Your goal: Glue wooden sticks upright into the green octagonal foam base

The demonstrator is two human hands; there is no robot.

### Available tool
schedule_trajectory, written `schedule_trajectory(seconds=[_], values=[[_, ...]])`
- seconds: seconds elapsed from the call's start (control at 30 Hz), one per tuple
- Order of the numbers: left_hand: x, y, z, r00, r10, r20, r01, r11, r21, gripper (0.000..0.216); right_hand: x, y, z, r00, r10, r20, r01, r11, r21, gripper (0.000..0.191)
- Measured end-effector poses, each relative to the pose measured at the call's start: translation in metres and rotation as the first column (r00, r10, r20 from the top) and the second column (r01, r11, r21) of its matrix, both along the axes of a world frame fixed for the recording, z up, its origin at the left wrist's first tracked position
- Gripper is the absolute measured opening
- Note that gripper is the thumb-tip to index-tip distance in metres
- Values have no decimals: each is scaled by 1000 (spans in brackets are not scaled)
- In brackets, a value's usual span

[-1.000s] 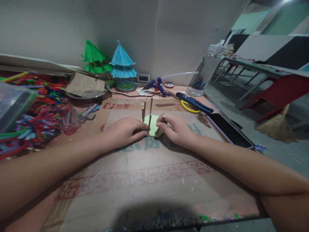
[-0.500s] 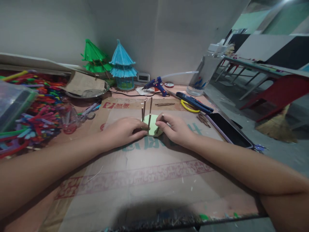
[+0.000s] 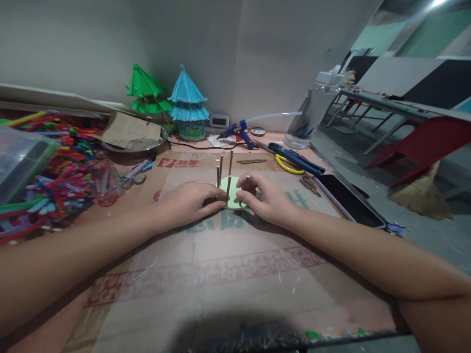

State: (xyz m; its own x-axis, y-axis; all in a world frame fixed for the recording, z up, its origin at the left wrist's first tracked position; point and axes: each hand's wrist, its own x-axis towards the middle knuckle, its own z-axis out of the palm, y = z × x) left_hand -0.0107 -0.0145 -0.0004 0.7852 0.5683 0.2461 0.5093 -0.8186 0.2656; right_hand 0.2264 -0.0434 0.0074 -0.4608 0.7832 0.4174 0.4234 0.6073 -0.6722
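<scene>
A small light green base (image 3: 233,190) lies on the cardboard between my hands. Several thin brown sticks (image 3: 228,184) stand upright on it, mostly along its left side. My left hand (image 3: 195,200) pinches the base at its near left edge, fingertips close to the foot of the front stick. On the opposite side, my right hand (image 3: 267,197) is curled around another stick (image 3: 248,178), partly hidden by the fingers. A gap shows between its thumb and index fingertips, which appear off the stick.
Behind stand a green pagoda model (image 3: 147,90), a blue one (image 3: 188,100) and a glue gun (image 3: 239,132). Yellow-and-blue pliers (image 3: 294,159), loose sticks (image 3: 309,184) and a phone (image 3: 349,200) lie right. Colourful pipe cleaners (image 3: 69,166) and scissors (image 3: 136,174) are left.
My right thumb and index finger have parted from their pinch on the stick. My left hand stays at the base, and the view has shifted slightly.
</scene>
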Motion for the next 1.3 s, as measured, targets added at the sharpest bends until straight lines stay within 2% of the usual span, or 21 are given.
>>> schedule_trajectory(seconds=[0.1, 0.23, 0.37, 0.5, 0.6, 0.73, 1.0, 1.3], values=[[0, -1, 0, 1000, 2, 1, -2, 1000, 3, 28, 1, 0, -2, 999, 17, -44, -16, 999, 33, 25], [0, -1, 0, 1000, -1, 15, 1, 1000, -24, 28, 3, -3, 0, 992, 69, -105, -52, 986, 158, 47], [-1, 0, -1, 1000, 3, 27, -1, 999, -52, 27, 5, -8, 2, 997, 66, -44, -52, 965, 259, 41], [-1, -1, 0, 1000, 17, 7, -17, 999, -27, 28, 5, -6, 1, 995, 72, -67, -50, 957, 286, 39], [0, -2, 2, 1000, 14, -17, -14, 1000, -1, 28, 6, -2, -1, 994, 19, -105, 3, 977, 214, 36], [1, -2, 3, 1000, 28, -9, -28, 999, 22, 29, 7, 5, -5, 974, -47, -222, 53, 998, 23, 31], [-1, 1, 0, 993, 116, 9, -116, 993, 22, 29, 9, 29, -16, 915, -211, -344, 116, 954, -277, 31], [-4, 6, -3, 983, 182, 23, -183, 983, 14, 32, 10, 32, -17, 921, -207, -329, 124, 959, -256, 27]])
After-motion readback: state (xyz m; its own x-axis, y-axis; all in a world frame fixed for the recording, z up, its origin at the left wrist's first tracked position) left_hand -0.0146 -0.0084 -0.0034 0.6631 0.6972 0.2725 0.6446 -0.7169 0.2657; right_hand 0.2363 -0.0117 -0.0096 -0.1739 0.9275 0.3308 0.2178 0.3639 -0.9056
